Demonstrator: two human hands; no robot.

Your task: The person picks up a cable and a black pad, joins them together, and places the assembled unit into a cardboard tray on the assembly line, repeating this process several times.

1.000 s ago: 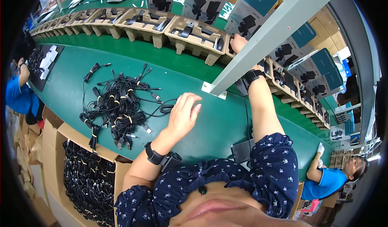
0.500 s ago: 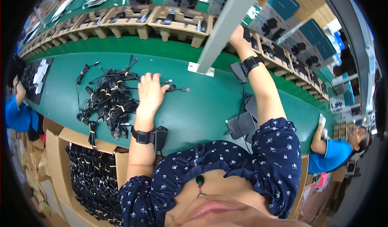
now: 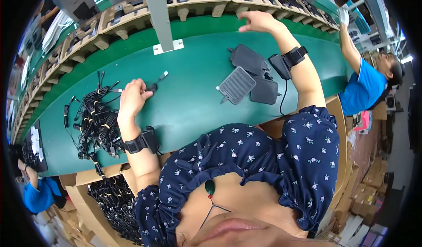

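My left hand (image 3: 132,98) is closed at the right side of a tangled pile of black cables (image 3: 94,117). Its fingers curl onto a bundled black USB cable (image 3: 152,88), whose light metal plug (image 3: 164,75) points up and right. Out to the far right, my right hand (image 3: 260,22) is empty, thumb apart from the fingers, just in front of the tan molded trays (image 3: 217,8). Several flat black devices with short plugs (image 3: 237,85) lie on the green table between my arms, one showing a ribbed face.
A row of trays holding black parts curves along the table's (image 3: 193,110) far edge. A grey metal post (image 3: 159,23) is bolted to the tabletop. An open carton of bundled cables (image 3: 115,203) stands at lower left. Co-workers in blue (image 3: 367,88) sit at both sides.
The view has swung to the right. My right hand has come off the tray and drawn back from it, with its fingers loosened. My left fingers have curled onto the cable.
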